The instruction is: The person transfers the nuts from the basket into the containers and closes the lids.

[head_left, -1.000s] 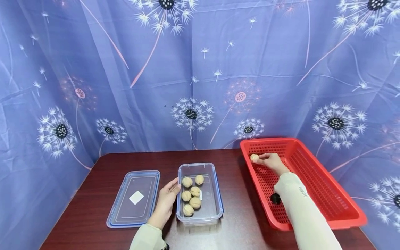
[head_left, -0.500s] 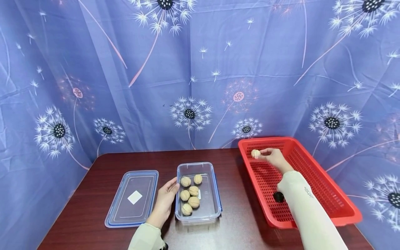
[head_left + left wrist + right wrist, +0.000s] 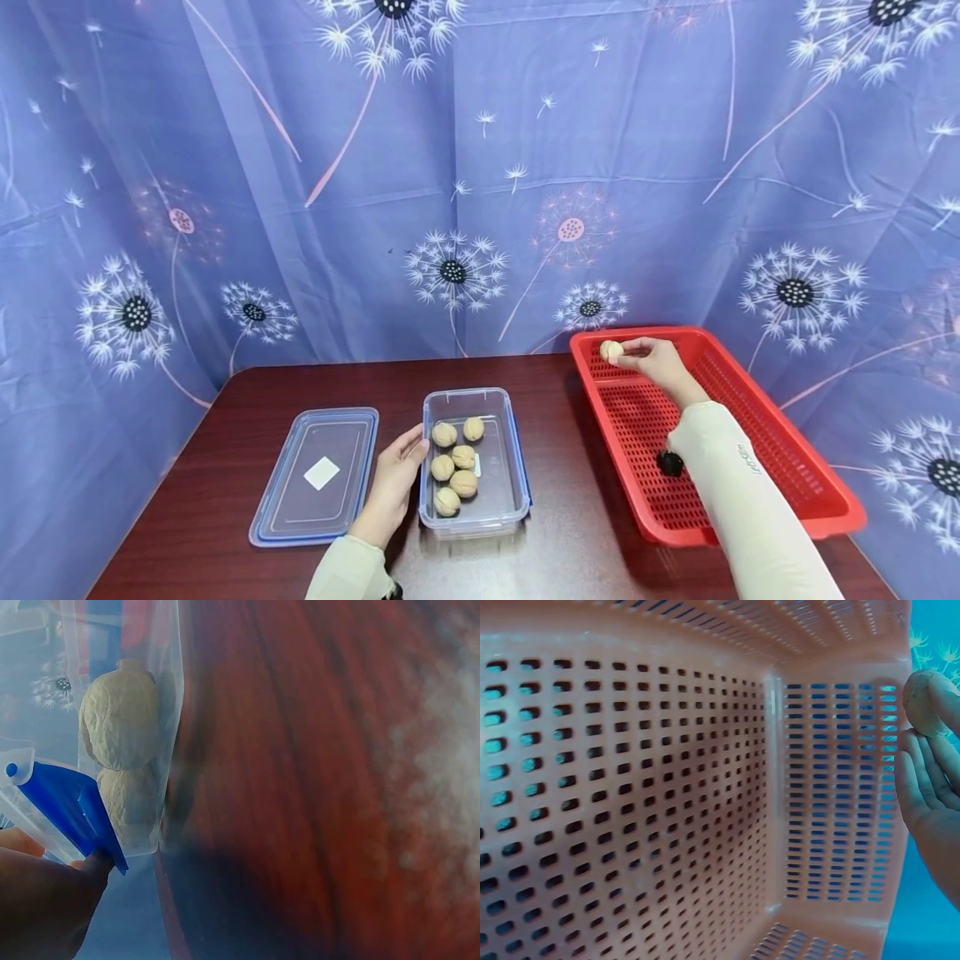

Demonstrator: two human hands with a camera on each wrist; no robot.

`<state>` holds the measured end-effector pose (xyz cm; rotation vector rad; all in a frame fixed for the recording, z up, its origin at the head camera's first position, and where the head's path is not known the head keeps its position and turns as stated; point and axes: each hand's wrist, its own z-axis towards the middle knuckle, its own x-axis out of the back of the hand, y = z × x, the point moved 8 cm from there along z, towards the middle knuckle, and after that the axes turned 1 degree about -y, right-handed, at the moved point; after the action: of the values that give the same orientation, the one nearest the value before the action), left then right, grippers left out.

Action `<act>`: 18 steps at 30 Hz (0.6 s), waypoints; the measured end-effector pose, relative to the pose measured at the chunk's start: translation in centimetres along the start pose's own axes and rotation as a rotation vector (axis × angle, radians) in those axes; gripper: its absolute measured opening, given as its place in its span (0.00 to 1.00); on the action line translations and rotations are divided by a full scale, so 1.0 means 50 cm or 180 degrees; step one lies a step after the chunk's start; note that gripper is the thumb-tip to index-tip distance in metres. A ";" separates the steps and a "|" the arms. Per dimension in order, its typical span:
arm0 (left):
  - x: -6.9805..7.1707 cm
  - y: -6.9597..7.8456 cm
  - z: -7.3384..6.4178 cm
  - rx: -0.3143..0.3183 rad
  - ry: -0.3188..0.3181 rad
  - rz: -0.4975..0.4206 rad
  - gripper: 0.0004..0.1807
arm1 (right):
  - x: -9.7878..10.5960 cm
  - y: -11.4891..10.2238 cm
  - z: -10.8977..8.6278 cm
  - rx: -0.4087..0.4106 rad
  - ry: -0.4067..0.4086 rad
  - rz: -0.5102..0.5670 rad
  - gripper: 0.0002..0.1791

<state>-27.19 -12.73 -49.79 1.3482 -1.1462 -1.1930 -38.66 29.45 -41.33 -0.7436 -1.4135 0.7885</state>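
Observation:
A walnut [image 3: 611, 351] is pinched between the thumb and fingers of my right hand [image 3: 656, 364], raised over the far left corner of the red basket [image 3: 611, 450]. In the right wrist view, that walnut [image 3: 925, 702] shows up at rim height, beside the basket's end wall. My left hand [image 3: 395, 479] holds the left side of a clear plastic food container [image 3: 504, 500]. Seen from the left wrist, its fingers [image 3: 94, 864] are at the container's blue latch flap [image 3: 79, 802], which hangs outward. Several walnuts [image 3: 463, 484] lie inside, mostly along the container's left side.
A clear lid [image 3: 288, 500] with a blue seal and a white label lies flat on the dark wooden table [image 3: 202, 500], left of the container. Behind the table hangs a blue dandelion-print curtain [image 3: 360, 275]. The basket has raised, slotted walls.
My right hand has lifted the walnut from low in the basket's far left corner up to about rim height. My left hand has stayed at the container.

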 end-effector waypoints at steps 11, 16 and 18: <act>0.000 0.000 -0.001 0.0029 -0.0012 0.0015 0.24 | 0.010 -0.054 0.009 0.0144 0.0147 -0.0003 0.28; -0.001 0.000 -0.001 0.0042 -0.0018 0.0011 0.24 | 0.011 -0.078 0.010 0.0209 0.0156 0.0053 0.28; -0.001 -0.001 -0.001 0.0043 -0.0022 0.0007 0.24 | 0.012 -0.087 0.010 0.0240 0.0163 0.0071 0.27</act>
<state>-27.12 -12.67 -49.81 1.3536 -1.1620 -1.1910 -39.02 27.54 -37.39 -0.7176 -1.3247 0.8301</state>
